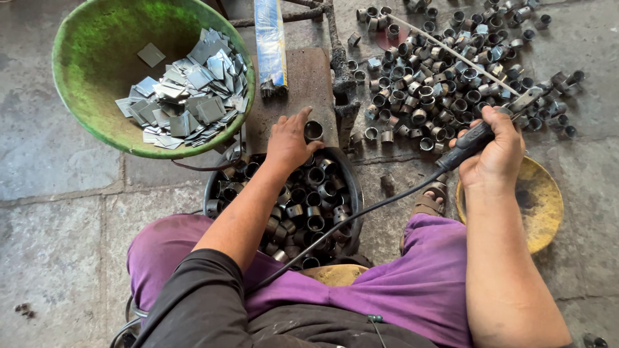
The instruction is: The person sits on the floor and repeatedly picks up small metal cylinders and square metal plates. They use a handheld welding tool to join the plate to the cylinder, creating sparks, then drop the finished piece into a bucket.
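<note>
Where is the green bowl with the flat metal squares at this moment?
In the head view the green bowl sits on the stone floor at the upper left, beyond the left hand and beside the dark tub of metal rings.

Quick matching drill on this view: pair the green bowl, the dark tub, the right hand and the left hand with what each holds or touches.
Things:
1. green bowl
2. dark tub
3. right hand
4. left hand

Matches:
A. black-handled tool with a cable
B. flat square metal plates
C. heap of short metal rings
D. single metal ring on the work block

Pairs: 1-B, 2-C, 3-A, 4-D
</note>
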